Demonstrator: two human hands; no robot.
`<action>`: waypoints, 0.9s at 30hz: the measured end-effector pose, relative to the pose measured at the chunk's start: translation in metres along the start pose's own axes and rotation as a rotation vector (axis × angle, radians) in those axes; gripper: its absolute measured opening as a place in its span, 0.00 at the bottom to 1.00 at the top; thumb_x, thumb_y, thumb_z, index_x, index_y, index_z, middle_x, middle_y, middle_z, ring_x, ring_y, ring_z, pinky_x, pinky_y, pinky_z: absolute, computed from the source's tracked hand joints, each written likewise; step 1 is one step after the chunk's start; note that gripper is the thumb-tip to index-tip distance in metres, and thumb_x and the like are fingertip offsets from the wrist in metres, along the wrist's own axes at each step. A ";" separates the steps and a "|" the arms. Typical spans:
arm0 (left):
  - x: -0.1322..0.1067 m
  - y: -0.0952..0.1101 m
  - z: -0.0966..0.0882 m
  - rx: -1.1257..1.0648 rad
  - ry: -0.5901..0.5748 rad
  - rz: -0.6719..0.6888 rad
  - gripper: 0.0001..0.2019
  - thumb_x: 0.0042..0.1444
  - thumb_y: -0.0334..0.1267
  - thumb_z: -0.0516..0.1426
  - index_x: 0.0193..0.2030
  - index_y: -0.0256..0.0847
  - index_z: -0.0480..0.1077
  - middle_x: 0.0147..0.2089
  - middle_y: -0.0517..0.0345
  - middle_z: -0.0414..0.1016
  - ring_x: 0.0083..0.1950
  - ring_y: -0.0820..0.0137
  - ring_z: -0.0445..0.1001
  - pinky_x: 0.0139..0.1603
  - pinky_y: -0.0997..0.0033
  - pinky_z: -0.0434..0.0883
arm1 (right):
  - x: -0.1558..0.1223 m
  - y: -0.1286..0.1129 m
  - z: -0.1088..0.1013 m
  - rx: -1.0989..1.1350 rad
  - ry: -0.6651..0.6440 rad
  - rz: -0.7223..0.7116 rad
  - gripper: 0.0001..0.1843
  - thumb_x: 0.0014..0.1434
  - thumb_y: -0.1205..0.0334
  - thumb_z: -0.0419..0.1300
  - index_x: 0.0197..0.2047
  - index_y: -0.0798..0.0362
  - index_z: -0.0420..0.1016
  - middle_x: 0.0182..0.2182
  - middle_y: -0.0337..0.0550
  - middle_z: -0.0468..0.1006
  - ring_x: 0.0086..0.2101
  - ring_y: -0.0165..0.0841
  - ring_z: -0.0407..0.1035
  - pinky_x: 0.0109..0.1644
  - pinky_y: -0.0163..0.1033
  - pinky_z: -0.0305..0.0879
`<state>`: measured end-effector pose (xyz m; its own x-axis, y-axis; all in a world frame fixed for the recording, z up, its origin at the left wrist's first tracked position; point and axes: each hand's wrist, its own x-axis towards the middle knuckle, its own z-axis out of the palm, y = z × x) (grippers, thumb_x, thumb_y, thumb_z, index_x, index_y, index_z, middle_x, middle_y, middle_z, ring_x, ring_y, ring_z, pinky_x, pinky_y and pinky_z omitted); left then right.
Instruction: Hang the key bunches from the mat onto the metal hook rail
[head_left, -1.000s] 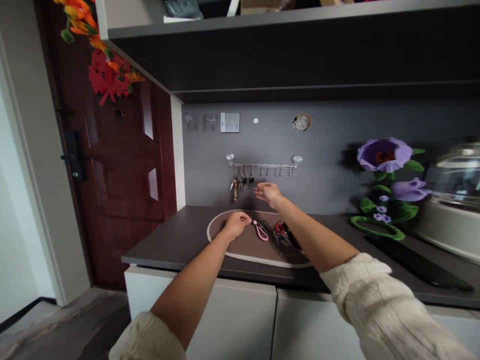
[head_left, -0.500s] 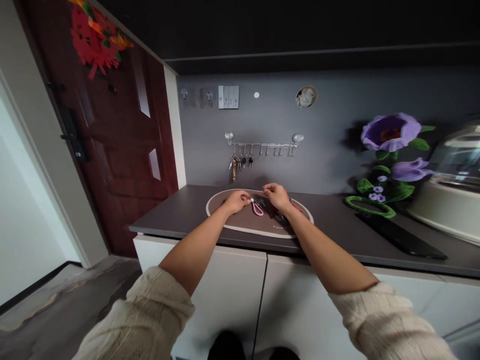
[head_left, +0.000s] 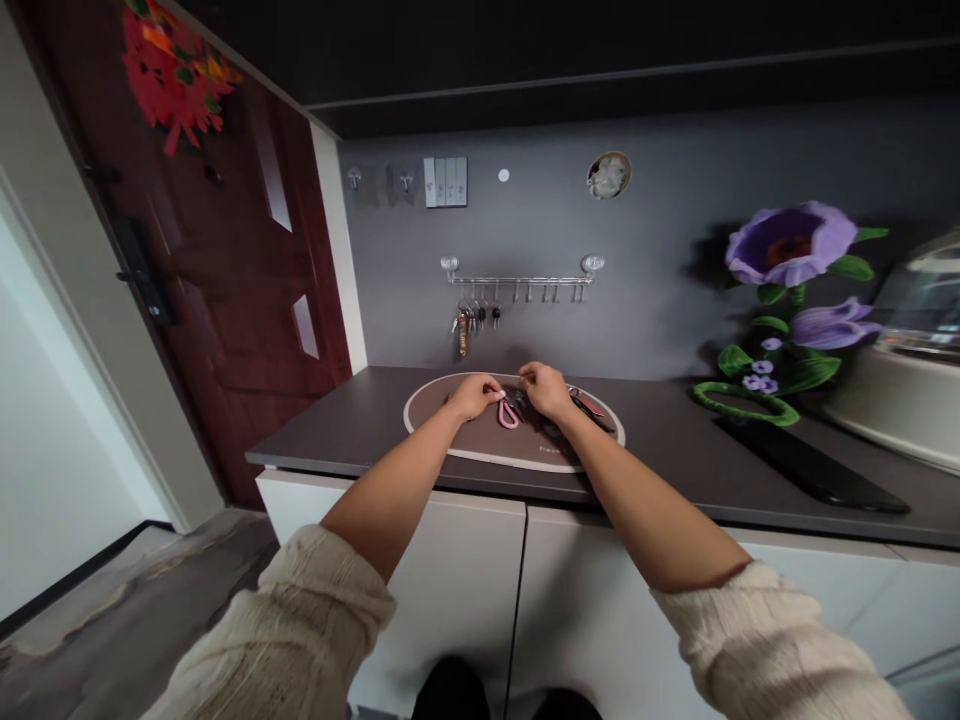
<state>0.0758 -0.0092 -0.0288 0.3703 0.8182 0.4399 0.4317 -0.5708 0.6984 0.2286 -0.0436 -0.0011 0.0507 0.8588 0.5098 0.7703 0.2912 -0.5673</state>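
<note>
On an oval brown mat (head_left: 439, 428) with a pale rim, my left hand (head_left: 474, 398) pinches the top end of a pink loop strap keychain (head_left: 508, 414). The loop hangs down toward the mat's front. Small dark keys (head_left: 517, 398) show just behind the strap, between my two hands. My right hand (head_left: 547, 388) is closed, thumb and fingers pressed together above the mat's back edge; what they hold, if anything, is too small to make out. Beside my right wrist lie a dark item and a red one (head_left: 591, 404), partly covered by my forearm.
A clear hook rail (head_left: 525, 281) on the wall carries several hanging keys (head_left: 480, 318) at its left. To the right stand purple craft flowers (head_left: 795, 245), a long black object (head_left: 814, 468) and a pale appliance (head_left: 881, 400). A dark cabinet (head_left: 570, 60) overhangs the counter.
The view has shifted slightly. My right hand has drawn a little closer to my left, and the pink strap sits closer to my left fingertips.
</note>
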 end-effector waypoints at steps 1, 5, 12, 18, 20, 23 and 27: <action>0.000 0.000 0.001 -0.002 -0.005 0.012 0.08 0.44 0.38 0.57 0.30 0.36 0.71 0.29 0.58 0.71 0.30 0.74 0.65 0.38 0.71 0.63 | 0.000 0.000 0.000 -0.018 -0.006 -0.006 0.12 0.49 0.72 0.53 0.38 0.56 0.71 0.31 0.46 0.76 0.35 0.31 0.69 0.43 0.34 0.60; 0.001 0.000 0.003 -0.020 -0.020 0.030 0.09 0.44 0.38 0.57 0.32 0.36 0.69 0.29 0.59 0.70 0.31 0.75 0.64 0.39 0.72 0.63 | 0.001 -0.001 0.000 -0.062 -0.014 0.002 0.12 0.50 0.71 0.53 0.38 0.57 0.71 0.33 0.47 0.76 0.36 0.32 0.69 0.42 0.34 0.60; 0.004 -0.001 0.004 0.018 -0.035 0.064 0.05 0.43 0.35 0.57 0.29 0.38 0.69 0.30 0.59 0.70 0.34 0.73 0.65 0.41 0.72 0.63 | 0.000 -0.001 0.000 -0.032 0.006 0.025 0.11 0.49 0.72 0.54 0.36 0.55 0.72 0.31 0.45 0.76 0.35 0.30 0.69 0.42 0.33 0.60; 0.004 -0.001 0.004 0.100 -0.042 0.113 0.03 0.45 0.34 0.56 0.28 0.38 0.68 0.30 0.59 0.68 0.33 0.73 0.64 0.40 0.73 0.62 | -0.001 -0.002 -0.002 -0.047 0.011 0.031 0.10 0.49 0.72 0.53 0.35 0.54 0.72 0.31 0.45 0.76 0.35 0.31 0.69 0.43 0.33 0.60; 0.004 -0.001 0.004 0.124 -0.052 0.130 0.03 0.45 0.34 0.55 0.28 0.38 0.68 0.30 0.60 0.68 0.33 0.73 0.63 0.39 0.73 0.61 | -0.001 -0.001 -0.001 -0.026 0.025 0.042 0.10 0.48 0.72 0.54 0.34 0.54 0.72 0.31 0.44 0.76 0.35 0.31 0.69 0.44 0.33 0.60; 0.004 -0.001 0.004 0.146 -0.056 0.147 0.03 0.46 0.33 0.55 0.29 0.38 0.68 0.30 0.60 0.68 0.33 0.74 0.63 0.39 0.73 0.61 | 0.001 0.001 0.000 -0.006 0.033 0.051 0.09 0.48 0.72 0.55 0.33 0.54 0.72 0.31 0.44 0.76 0.36 0.31 0.68 0.44 0.34 0.60; 0.005 -0.001 0.004 0.142 -0.054 0.176 0.02 0.47 0.32 0.54 0.29 0.38 0.67 0.30 0.60 0.67 0.33 0.74 0.62 0.38 0.74 0.60 | 0.002 0.002 0.001 -0.011 0.026 0.043 0.10 0.48 0.73 0.55 0.34 0.54 0.72 0.31 0.44 0.76 0.35 0.31 0.68 0.44 0.34 0.60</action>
<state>0.0804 -0.0047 -0.0300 0.4920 0.7027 0.5139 0.4664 -0.7112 0.5260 0.2291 -0.0412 -0.0021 0.1005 0.8590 0.5020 0.7738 0.2497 -0.5821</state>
